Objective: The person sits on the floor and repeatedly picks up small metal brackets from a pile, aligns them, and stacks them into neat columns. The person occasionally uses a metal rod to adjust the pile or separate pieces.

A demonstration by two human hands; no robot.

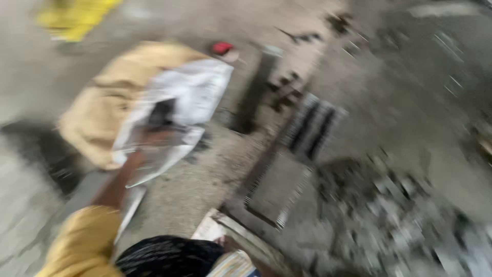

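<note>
**Reaching across the floor to the white sacking**

Plainly, the frame is badly smeared by head motion, so only the broad layout can be trusted. One arm in a mustard-yellow sleeve (82, 241) stretches from about seven o'clock toward the middle-left, and its left hand (154, 136) ends at the crumpled white sack (189, 97), which lies on the concrete floor (205, 190) on top of a tan sack (102, 113). The hand seems to be on or at the near edge of the white material, with something dark (163, 113) just above it at twelve o'clock of the hand; whether the fingers are spread, curled or gripping cannot be told through the blur. The right hand is not in view.

Round about: a small red object (223, 48) lies at one o'clock of the white sack, a dark upright bar (256, 87) stands to its three o'clock, finned metal plates (279, 187) lie toward the centre, and a heap of grey metal scrap (405, 215) fills the four o'clock part of the picture. A yellow patch (74, 18) sits at eleven o'clock, far from the hand.

By my reading, the step in hand is the reach to the white sack, at or just about at contact. A sound next move would call for a firm hold on the loose fabric edge, and a steadier look first, since the sack is limp and overlaps the tan one beneath.
</note>
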